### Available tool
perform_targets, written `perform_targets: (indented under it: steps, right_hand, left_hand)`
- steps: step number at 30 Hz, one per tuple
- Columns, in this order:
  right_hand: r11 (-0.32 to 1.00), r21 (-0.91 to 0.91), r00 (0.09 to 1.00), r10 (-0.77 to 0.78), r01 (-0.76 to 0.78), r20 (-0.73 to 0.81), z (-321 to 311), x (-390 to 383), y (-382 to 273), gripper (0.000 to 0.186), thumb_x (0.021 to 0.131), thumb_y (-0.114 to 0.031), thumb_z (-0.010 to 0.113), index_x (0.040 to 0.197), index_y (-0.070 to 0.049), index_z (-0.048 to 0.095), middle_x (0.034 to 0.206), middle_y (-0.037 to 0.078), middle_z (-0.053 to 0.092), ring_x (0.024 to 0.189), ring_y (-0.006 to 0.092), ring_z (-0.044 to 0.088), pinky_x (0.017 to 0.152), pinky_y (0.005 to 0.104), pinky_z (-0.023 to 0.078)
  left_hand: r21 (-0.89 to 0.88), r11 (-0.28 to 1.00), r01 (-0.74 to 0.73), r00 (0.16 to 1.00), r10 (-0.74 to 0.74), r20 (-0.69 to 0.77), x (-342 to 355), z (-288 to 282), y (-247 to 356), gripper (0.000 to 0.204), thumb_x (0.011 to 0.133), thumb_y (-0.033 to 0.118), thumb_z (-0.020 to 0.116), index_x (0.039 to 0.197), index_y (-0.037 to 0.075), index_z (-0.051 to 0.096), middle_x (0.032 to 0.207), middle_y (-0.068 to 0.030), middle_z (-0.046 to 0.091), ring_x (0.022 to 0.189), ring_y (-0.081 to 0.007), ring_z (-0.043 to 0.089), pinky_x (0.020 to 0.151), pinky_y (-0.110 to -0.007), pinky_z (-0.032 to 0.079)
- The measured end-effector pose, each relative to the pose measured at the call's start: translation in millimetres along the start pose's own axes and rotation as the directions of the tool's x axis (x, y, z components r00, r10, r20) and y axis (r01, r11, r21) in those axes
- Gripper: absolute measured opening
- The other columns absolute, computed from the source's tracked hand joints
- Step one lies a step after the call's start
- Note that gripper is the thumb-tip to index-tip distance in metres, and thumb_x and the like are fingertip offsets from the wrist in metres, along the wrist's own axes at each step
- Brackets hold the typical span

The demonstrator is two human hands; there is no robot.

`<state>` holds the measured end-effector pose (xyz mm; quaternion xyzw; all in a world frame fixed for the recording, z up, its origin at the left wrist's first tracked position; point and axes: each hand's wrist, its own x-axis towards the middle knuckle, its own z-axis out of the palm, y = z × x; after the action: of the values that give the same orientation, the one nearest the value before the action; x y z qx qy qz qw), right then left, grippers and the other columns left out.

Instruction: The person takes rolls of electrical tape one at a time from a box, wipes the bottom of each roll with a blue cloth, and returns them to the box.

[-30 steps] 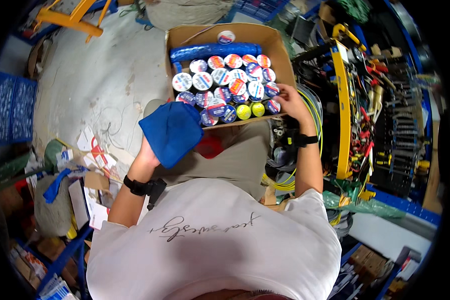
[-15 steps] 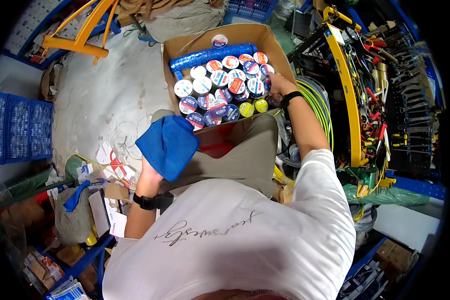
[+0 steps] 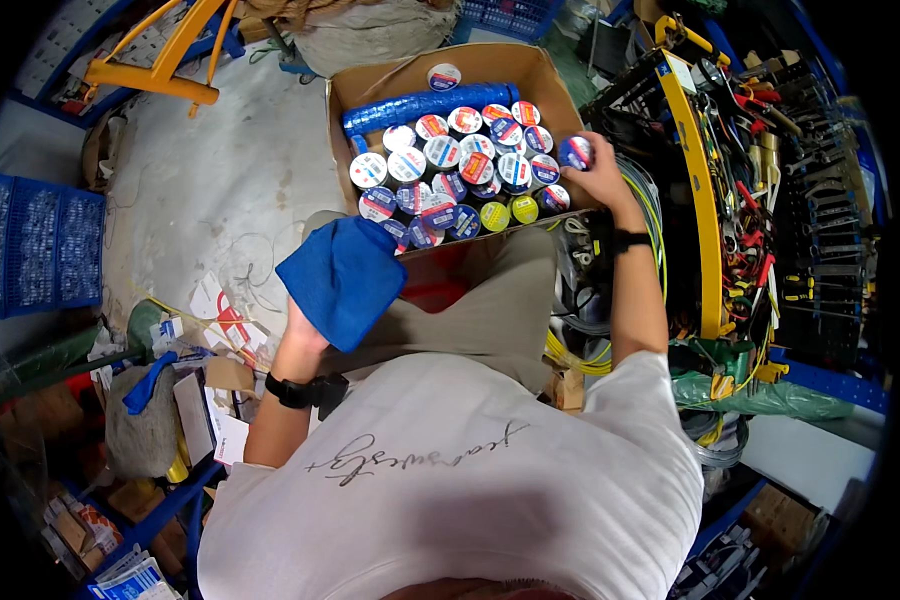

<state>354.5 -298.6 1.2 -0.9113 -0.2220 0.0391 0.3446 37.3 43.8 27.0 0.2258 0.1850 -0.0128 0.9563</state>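
My right hand (image 3: pixel 604 182) grips a roll of electrical tape (image 3: pixel 575 153) with a blue, red and white round label, above the right edge of an open cardboard box (image 3: pixel 342 92). Inside the box many upright tape rolls (image 3: pixel 442 153) stand packed together, some with white, some blue, red or yellow labels. Along the back lies a long blue wrapped row of rolls (image 3: pixel 430 106), and one roll (image 3: pixel 444 77) leans on the rear wall. My left hand (image 3: pixel 304 328) is closed on a blue cloth (image 3: pixel 342 280), which hides most of the fingers, at the box's near left corner.
To the right stands a yellow-framed tool rack (image 3: pixel 692 190), beside a board hung with wrenches (image 3: pixel 835 210). Coiled yellow-green cable (image 3: pixel 650 215) lies between the box and the rack. A yellow metal frame (image 3: pixel 160 80) is at far left, blue crates (image 3: pixel 35 250) at left.
My right hand has come up out of the box and moved right, lifting a tape roll past the box's edge. The left hand with the cloth has barely shifted.
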Motion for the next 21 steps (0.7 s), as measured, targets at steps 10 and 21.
perform_targets:
  steps: [10,21]
  right_hand:
    - [0.796,0.604,0.928,0.253,-0.040,-0.272,17.3,-122.1,-32.5,0.029,0.088,-0.014,0.054,0.114,-0.001,0.048,0.097,0.003,0.056,0.087,0.0090,0.050,0.077,0.0231,0.041]
    - [0.970,0.241,0.924,0.127,-0.039,-0.361,23.3,-80.7,-30.7,0.063,0.068,-0.026,0.078,0.116,0.001,0.047,0.106,0.017,0.055,0.098,0.0263,0.056,0.086,0.0332,0.045]
  left_hand:
    - [0.052,0.993,0.108,0.992,-0.111,0.065,27.2,2.9,-12.3,0.045,0.096,0.035,0.036,0.130,0.006,0.041,0.127,-0.0116,0.050,0.113,-0.0259,0.051,0.098,-0.041,0.041]
    - [0.048,0.993,0.104,0.992,-0.107,0.063,20.7,12.0,-16.6,0.045,0.096,0.036,0.037,0.129,0.006,0.042,0.126,-0.0114,0.051,0.113,-0.0259,0.051,0.098,-0.041,0.041]
